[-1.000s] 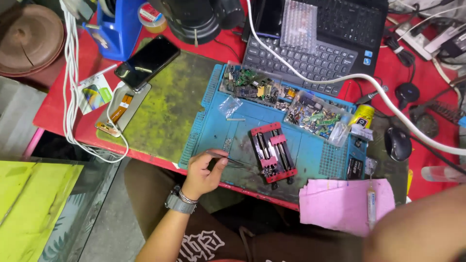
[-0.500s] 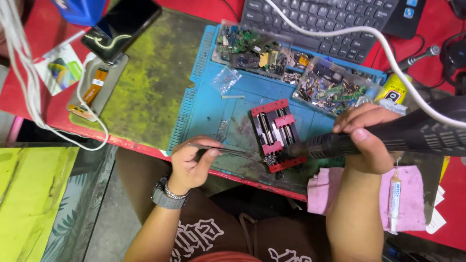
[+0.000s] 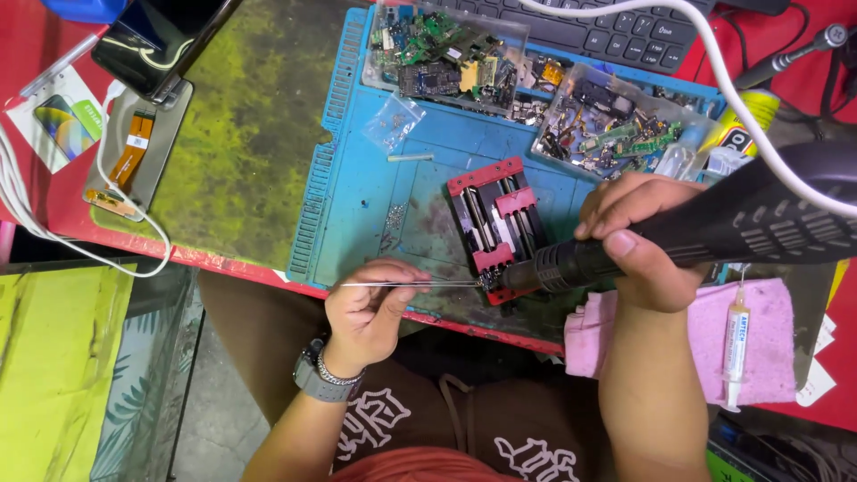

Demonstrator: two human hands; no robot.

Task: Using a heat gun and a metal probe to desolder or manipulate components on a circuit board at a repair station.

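Note:
My left hand [image 3: 368, 310] pinches thin metal tweezers [image 3: 406, 284] whose tips reach the lower edge of a red and black board clamp [image 3: 494, 221]. That clamp lies on a blue work mat [image 3: 375, 192]. My right hand [image 3: 636, 239] grips a black hot-air handpiece [image 3: 714, 230], and its nozzle points at the same lower corner of the clamp. A white cable [image 3: 714, 62] runs from the handpiece up and left. A watch sits on my left wrist.
Clear trays of circuit parts [image 3: 446, 49] line the mat's top edge, under a laptop keyboard [image 3: 625, 27]. A green stained pad [image 3: 241, 134], a phone [image 3: 161, 36] and an opened phone shell [image 3: 134, 152] lie left. A pink cloth [image 3: 768, 344] with a syringe [image 3: 735, 335] lies right.
The view has closed in on the mat. My right hand came in with the handpiece and now holds its nozzle at the clamp's lower corner. The tweezers stay at the same spot.

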